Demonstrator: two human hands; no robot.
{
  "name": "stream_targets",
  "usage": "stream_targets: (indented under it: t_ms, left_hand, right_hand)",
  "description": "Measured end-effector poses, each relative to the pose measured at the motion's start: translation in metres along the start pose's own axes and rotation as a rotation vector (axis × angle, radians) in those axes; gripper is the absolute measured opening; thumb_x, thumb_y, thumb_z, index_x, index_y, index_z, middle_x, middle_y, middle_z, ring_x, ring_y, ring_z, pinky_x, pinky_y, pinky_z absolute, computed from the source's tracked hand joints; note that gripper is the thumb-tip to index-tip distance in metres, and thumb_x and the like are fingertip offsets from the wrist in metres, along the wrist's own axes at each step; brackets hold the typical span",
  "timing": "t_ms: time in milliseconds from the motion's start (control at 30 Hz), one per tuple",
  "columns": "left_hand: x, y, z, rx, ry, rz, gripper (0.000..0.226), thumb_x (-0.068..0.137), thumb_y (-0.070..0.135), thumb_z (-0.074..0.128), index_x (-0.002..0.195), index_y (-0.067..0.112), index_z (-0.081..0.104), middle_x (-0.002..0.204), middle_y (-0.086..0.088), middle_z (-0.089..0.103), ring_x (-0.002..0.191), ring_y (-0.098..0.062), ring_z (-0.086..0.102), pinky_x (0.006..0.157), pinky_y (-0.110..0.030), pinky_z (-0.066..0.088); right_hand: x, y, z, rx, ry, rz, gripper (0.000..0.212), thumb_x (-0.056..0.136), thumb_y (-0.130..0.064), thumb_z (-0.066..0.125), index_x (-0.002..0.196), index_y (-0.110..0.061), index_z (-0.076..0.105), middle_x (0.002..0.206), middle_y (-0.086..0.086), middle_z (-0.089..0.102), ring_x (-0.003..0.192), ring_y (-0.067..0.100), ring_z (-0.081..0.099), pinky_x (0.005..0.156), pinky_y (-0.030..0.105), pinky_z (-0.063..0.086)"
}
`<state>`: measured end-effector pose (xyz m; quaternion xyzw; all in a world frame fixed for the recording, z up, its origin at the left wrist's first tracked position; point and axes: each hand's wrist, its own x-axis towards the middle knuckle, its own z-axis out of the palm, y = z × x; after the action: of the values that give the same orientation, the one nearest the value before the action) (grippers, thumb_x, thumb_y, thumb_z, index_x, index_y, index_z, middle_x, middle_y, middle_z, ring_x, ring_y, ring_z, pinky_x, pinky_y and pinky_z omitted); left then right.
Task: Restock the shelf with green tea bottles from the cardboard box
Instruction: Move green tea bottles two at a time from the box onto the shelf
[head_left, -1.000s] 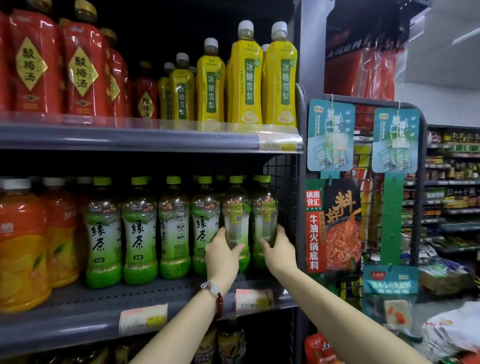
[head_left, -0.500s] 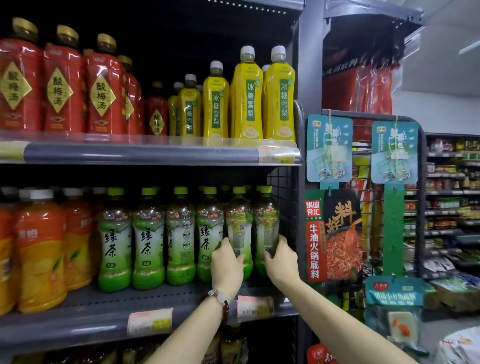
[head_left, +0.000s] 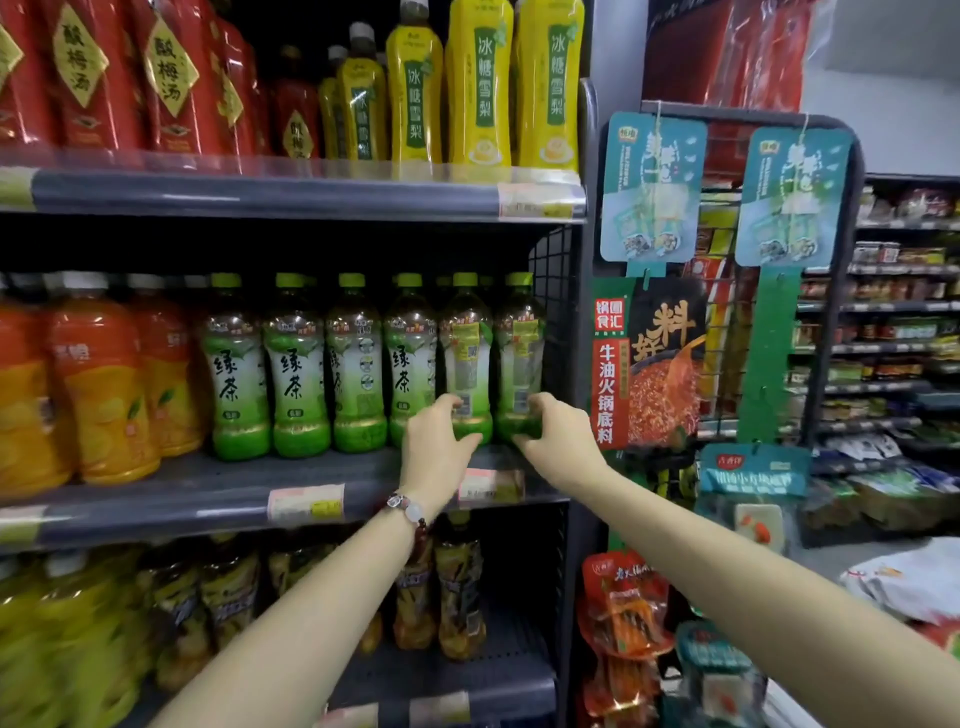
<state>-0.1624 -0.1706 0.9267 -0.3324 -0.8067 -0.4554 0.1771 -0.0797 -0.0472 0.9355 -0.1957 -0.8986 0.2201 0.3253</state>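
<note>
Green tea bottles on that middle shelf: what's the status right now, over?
Left hand grips second-from-right bottle. Right hand grips end bottle. Both stand upright on shelf, beside wire side panel. Nothing blocking.

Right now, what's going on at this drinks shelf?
A person is stocking green tea on the middle shelf. The left hand grips the base of the second bottle from the right; the right hand grips the rightmost bottle beside the wire side panel. Both bottles stand upright in the front row, labels turned away. No cardboard box is visible.
</note>
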Motion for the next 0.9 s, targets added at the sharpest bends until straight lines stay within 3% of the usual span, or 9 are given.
stream_targets:
  t_ms: [200,400,567,733,900]
  left_hand:
    - [-0.033,0.008,0.006,0.048,0.001,0.111,0.035,0.081,0.018,0.070,0.115,0.012,0.064,0.116,-0.003,0.066,0.111,-0.018,0.058,0.094,-0.026,0.043]
    - [-0.062,0.017,0.029,0.055,-0.046,0.140,0.023,0.079,0.019,0.070,0.101,0.015,0.067,0.100,-0.004,0.068,0.097,-0.022,0.060,0.086,-0.032,0.047]
    - [-0.086,0.019,0.060,0.047,-0.216,0.179,0.028,0.077,0.020,0.073,0.103,0.012,0.066,0.104,-0.005,0.068,0.101,-0.021,0.060,0.089,-0.030,0.045]
    - [-0.113,0.021,0.101,-0.003,-0.372,0.175,0.029,0.078,0.025,0.072,0.104,0.016,0.064,0.104,-0.003,0.065,0.099,-0.019,0.060,0.087,-0.028,0.045]
    - [-0.152,0.010,0.146,0.012,-0.513,0.180,0.029,0.079,0.023,0.069,0.105,0.013,0.063,0.105,-0.006,0.063,0.102,-0.023,0.058,0.087,-0.030,0.043]
  right_hand:
    - [-0.027,0.018,-0.017,0.020,-0.001,-0.086,0.043,0.082,-0.012,0.065,0.124,-0.007,0.057,0.121,0.010,0.065,0.113,0.025,0.059,0.089,0.025,0.043]
    - [-0.057,0.052,-0.030,-0.019,0.005,-0.062,0.032,0.080,-0.013,0.065,0.112,-0.007,0.063,0.107,0.010,0.070,0.102,0.024,0.064,0.086,0.028,0.047]
    - [-0.083,0.087,-0.042,-0.071,-0.058,0.069,0.039,0.083,-0.016,0.065,0.120,-0.007,0.059,0.119,0.010,0.065,0.114,0.024,0.059,0.096,0.032,0.048]
    - [-0.113,0.126,-0.047,-0.118,-0.034,0.246,0.034,0.083,-0.014,0.064,0.116,-0.007,0.061,0.114,0.010,0.067,0.105,0.023,0.061,0.081,0.025,0.046]
    - [-0.156,0.174,-0.032,-0.167,-0.041,0.471,0.035,0.082,-0.016,0.065,0.115,-0.006,0.062,0.114,0.012,0.067,0.110,0.029,0.060,0.087,0.032,0.046]
